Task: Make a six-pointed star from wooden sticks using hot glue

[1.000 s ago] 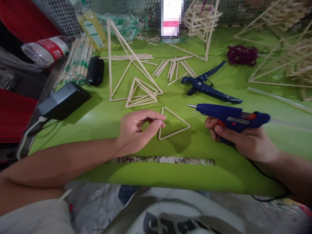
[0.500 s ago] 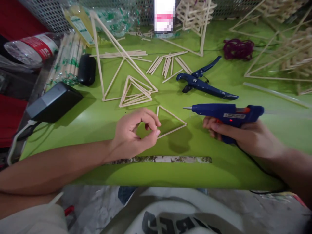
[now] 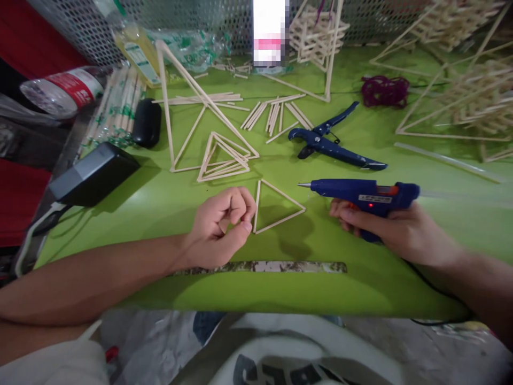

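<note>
My left hand [image 3: 224, 224] has its fingers curled in and its thumb close to the forefinger, with nothing visible in them. Just right of those fingertips, a small triangle of thin wooden sticks [image 3: 281, 194] lies flat; whether they touch it I cannot tell. My right hand [image 3: 385, 227] is wrapped round the handle of a blue hot glue gun [image 3: 344, 188] with a lit red light. Its metal nozzle points left, above the triangle's right corner. Behind my left hand lie several stacked stick triangles [image 3: 224, 174], beside a larger stick frame [image 3: 166, 107].
Dark blue cutters [image 3: 336, 144] lie open behind the glue gun. Short cut sticks [image 3: 274, 117] sit mid-table, purple cord [image 3: 385, 91] at the back right. A ruler-like strip [image 3: 296, 267] lies near the front edge. A black adapter box [image 3: 94, 174] and bottles [image 3: 68, 91] stand left.
My left hand has drawn slightly left, its fingers curling closer, uncovering the triangle's left side. The glue gun stays in my right hand, much as before. The whole view has shifted a little.
</note>
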Motion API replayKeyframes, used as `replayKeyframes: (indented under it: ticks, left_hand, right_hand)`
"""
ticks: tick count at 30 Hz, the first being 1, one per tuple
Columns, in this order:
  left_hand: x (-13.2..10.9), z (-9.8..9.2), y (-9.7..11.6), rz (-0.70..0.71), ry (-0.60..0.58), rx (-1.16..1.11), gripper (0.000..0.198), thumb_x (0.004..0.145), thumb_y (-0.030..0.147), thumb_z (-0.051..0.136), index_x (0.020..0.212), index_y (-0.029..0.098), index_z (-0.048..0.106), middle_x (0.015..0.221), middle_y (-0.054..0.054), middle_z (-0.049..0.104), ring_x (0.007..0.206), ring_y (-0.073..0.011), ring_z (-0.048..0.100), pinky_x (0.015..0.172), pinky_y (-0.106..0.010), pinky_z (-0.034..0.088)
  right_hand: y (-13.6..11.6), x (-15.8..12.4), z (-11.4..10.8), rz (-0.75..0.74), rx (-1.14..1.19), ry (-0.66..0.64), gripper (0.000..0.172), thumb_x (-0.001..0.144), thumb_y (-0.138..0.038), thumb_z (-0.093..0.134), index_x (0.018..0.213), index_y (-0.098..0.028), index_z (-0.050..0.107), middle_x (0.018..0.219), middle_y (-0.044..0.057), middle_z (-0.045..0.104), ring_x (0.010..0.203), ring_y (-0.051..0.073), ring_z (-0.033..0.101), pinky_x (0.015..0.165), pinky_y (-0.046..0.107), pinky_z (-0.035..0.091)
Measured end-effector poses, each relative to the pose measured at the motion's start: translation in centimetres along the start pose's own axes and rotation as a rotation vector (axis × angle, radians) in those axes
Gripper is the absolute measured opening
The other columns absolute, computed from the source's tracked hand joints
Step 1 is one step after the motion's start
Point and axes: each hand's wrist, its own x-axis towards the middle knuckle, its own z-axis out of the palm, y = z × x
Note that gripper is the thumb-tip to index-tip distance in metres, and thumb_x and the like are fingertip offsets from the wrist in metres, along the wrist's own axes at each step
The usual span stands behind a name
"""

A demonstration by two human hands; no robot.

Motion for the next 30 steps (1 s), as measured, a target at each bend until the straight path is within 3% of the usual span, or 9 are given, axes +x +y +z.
replayKeyframes:
  ticks: [8,13,21,30]
  left_hand:
    - [-0.21,0.1,-0.09,-0.058,0.016,0.002,0.032,0.105,0.004,0.058,0.092,0.026,0.04,0.086,0.0,0.05,0.072,-0.0143,0.043,0.056,-0.027,0.035]
    - [-0.27,0.35,-0.27,-0.085,0.049,0.011,0.031,0.107,0.008,0.058,0.09,0.026,0.04,0.084,0.001,0.044,0.072,-0.0164,0.04,0.059,-0.032,0.034]
    - [-0.08,0.63,0.07,-0.101,0.038,0.011,0.038,0.108,0.005,0.06,0.088,0.026,0.037,0.084,0.002,0.047,0.07,-0.0136,0.046,0.059,-0.028,0.042]
    - [-0.22,0.44,0.2,-0.003,-0.057,0.037,0.033,0.107,0.006,0.071,0.097,0.026,0.046,0.102,-0.003,0.065,0.082,-0.0125,0.068,0.068,-0.022,0.059]
  right_hand:
    - [0.09,0.13,-0.01,-0.001,-0.016,0.003,0.047,0.089,-0.071,0.1,0.097,-0.026,0.092,0.1,0.01,0.088,0.076,0.021,0.075,0.061,0.031,0.062]
    - [-0.04,0.05,0.15,-0.004,-0.015,0.01,0.047,0.089,-0.071,0.101,0.097,-0.026,0.092,0.098,0.01,0.088,0.075,0.02,0.076,0.061,0.03,0.062]
    - [-0.44,0.12,0.43,-0.012,-0.001,0.02,0.049,0.088,-0.073,0.101,0.094,-0.025,0.092,0.097,0.01,0.088,0.074,0.019,0.075,0.062,0.03,0.061]
    - [0.01,0.26,0.25,0.029,-0.04,0.024,0.056,0.083,-0.079,0.102,0.094,-0.025,0.091,0.096,0.01,0.087,0.075,0.02,0.074,0.062,0.031,0.061]
